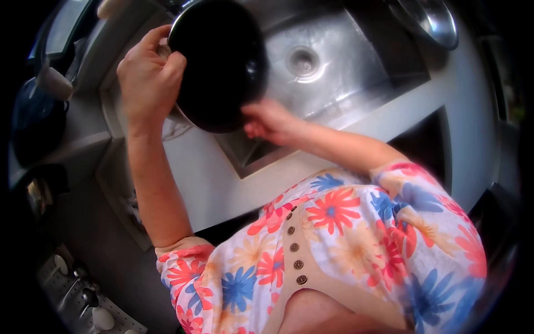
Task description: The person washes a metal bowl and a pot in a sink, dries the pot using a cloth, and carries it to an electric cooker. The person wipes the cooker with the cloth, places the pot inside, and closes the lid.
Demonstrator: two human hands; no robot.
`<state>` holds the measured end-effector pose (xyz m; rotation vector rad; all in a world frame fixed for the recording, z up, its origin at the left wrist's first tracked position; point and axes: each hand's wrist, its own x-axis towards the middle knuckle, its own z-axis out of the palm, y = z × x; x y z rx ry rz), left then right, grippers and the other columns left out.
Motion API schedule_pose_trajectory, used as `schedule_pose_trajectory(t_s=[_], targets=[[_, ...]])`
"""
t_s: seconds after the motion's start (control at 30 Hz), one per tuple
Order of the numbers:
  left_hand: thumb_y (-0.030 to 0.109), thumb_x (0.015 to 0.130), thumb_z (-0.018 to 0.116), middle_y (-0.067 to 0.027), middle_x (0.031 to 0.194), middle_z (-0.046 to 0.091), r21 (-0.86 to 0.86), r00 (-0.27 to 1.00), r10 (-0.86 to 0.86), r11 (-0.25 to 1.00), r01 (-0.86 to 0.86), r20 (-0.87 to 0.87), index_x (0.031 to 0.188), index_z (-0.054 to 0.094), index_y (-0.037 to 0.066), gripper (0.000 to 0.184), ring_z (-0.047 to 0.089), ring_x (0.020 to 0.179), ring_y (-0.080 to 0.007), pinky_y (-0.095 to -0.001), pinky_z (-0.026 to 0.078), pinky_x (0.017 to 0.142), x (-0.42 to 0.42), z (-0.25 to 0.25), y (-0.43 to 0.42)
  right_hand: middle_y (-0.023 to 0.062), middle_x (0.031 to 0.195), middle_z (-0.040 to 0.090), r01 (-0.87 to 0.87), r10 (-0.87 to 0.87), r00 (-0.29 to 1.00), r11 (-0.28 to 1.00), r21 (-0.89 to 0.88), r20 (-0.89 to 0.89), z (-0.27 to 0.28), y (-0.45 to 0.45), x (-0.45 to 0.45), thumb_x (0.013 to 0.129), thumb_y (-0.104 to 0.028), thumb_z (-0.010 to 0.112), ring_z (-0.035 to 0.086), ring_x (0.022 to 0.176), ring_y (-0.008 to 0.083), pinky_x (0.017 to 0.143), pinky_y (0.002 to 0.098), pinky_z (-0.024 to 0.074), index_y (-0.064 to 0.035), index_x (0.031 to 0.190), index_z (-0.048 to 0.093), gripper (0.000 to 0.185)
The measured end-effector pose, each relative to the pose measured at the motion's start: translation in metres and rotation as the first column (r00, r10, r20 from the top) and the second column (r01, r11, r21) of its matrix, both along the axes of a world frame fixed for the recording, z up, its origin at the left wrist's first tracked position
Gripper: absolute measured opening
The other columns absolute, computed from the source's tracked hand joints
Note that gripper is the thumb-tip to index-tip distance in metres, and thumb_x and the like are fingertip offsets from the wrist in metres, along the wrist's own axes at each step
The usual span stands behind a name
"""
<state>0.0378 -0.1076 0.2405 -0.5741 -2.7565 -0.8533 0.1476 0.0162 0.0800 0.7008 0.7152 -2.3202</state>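
A black round pan (218,64) with a thin bright rim is tilted over the left part of the sink. My left hand (149,78) is closed around its left side, where a small piece of the handle shows between the fingers. My right hand (270,121) is at the pan's lower right edge, blurred, with its fingers curled in. Whatever those fingers may hold is hidden. To the right of the pan is the steel sink basin (345,61), its round drain (303,61) in view and its floor wet and shiny.
A shiny metal bowl (436,22) stands beyond the sink's right side. The pale counter edge (206,178) runs between my body and the basin. A perforated rack (111,303) with several utensils is at lower left, and a dark blue object (36,117) is at far left.
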Motion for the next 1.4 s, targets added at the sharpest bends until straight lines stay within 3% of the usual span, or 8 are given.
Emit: schedule_pose_trajectory(t_s=[0.57,0.67,0.87,0.97,1.07,1.17,1.4], targets=[[0.01,0.066,0.052,-0.0167,0.076,0.063,-0.042,0.998,-0.044,0.998,0.042,-0.046,0.094,0.063,0.001,0.032,0.064,0.069,-0.0262,-0.0339,0.049,0.071,0.014,0.007,0.013,0.0077,0.069,0.054,-0.016,0.015,1.0,0.998,-0.057,-0.013,-0.004,0.004,0.009,0.082,-0.009,0.052,0.052,0.049,0.0155,0.049,0.0302,0.046,0.0017,0.083,0.051,0.011],[0.013,0.067,0.054,-0.008,0.077,0.063,-0.1,0.999,0.012,0.995,-0.008,0.042,0.102,0.061,0.001,0.038,0.059,0.07,-0.0124,-0.0245,0.046,0.072,0.019,0.01,0.015,0.008,0.067,0.053,-0.019,0.02,1.0,0.999,-0.037,0.014,-0.007,0.004,0.012,0.081,-0.009,0.053,0.052,0.049,0.0159,0.048,0.0303,0.0457,0.0019,0.081,0.05,0.011],[0.012,0.065,0.053,-0.0093,0.077,0.064,-0.111,0.998,-0.043,0.993,0.039,-0.036,0.1,0.061,0.0,0.038,0.06,0.069,-0.0141,-0.0251,0.046,0.071,0.021,0.004,0.026,0.0081,0.064,0.049,-0.013,0.015,0.998,0.999,-0.041,0.053,-0.009,0.014,0.019,0.08,-0.007,0.053,0.051,0.048,0.0168,0.049,0.0316,0.044,0.0012,0.077,0.048,0.01],[0.013,0.066,0.051,-0.0194,0.082,0.063,-0.13,0.999,-0.03,0.991,0.025,-0.036,0.096,0.062,0.0,0.035,0.062,0.078,-0.0323,-0.0368,0.047,0.077,0.023,0.002,0.037,0.0071,0.063,0.044,0.009,-0.004,0.998,0.997,-0.071,0.069,-0.014,0.022,0.022,0.08,-0.007,0.053,0.048,0.047,0.0165,0.048,0.0323,0.0419,0.0009,0.077,0.047,0.011],[0.013,0.065,0.051,-0.0198,0.084,0.063,-0.121,1.0,-0.024,0.992,0.023,-0.01,0.098,0.062,0.0,0.037,0.062,0.079,-0.0332,-0.037,0.047,0.077,0.022,-0.009,0.049,0.006,0.063,0.04,0.008,-0.006,0.994,1.0,-0.021,0.111,-0.016,0.035,0.024,0.08,-0.007,0.054,0.044,0.046,0.0152,0.046,0.0319,0.039,0.0001,0.076,0.046,0.011],[0.014,0.062,0.054,-0.015,0.08,0.064,-0.125,0.999,-0.015,0.992,0.011,-0.028,0.099,0.061,0.0,0.04,0.062,0.073,-0.023,-0.0285,0.047,0.073,0.014,-0.025,0.059,0.0056,0.063,0.038,-0.036,0.015,0.984,0.993,0.116,0.179,-0.009,0.051,0.018,0.079,-0.007,0.054,0.04,0.045,0.0137,0.044,0.03,0.0353,-0.001,0.076,0.045,0.012],[0.016,0.06,0.054,-0.0174,0.085,0.063,-0.179,0.99,0.128,0.977,-0.115,0.063,0.098,0.062,0.004,0.041,0.062,0.081,-0.0303,-0.0341,0.047,0.077,0.006,-0.069,0.097,0.0044,0.06,0.038,-0.211,0.131,0.955,0.93,0.301,0.265,-0.051,0.074,-0.009,0.08,-0.009,0.05,0.035,0.041,0.0126,0.038,0.0279,0.0284,-0.0036,0.078,0.045,0.008]])
